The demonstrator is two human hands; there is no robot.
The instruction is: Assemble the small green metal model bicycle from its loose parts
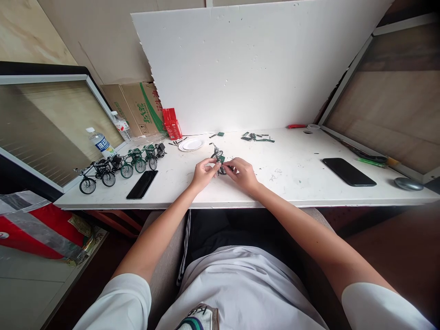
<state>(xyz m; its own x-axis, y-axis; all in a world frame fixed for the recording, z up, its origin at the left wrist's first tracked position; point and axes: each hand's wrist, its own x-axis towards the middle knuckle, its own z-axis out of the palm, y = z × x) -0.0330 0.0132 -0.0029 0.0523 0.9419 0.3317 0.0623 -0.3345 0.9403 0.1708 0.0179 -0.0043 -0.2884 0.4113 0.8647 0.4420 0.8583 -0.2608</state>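
Small bicycle: being held between both hands near the front edge of the table, probably for close sight and easy reach. Not showing whether resting on the table.

Left hand: gripping the bicycle in a firm pinch, apparently steadying it for the other hand.

Right hand: pinching a dark piece at the bicycle's right side, probably for fine control. Being too small to tell whether loose or attached.

Left phone and right phone: lying well apart on either side, probably so as not to crowd the hands.

Row of similar bicycles: standing at the left, beside and beyond the left phone, apparently being grouped out of the way.

White plate: lying beyond the left hand.

Loose parts: lying beyond the right hand, probably within reach without obstructing.

Red box: standing beyond and left of the plate.

White board: standing along the back, presumably as a screen.
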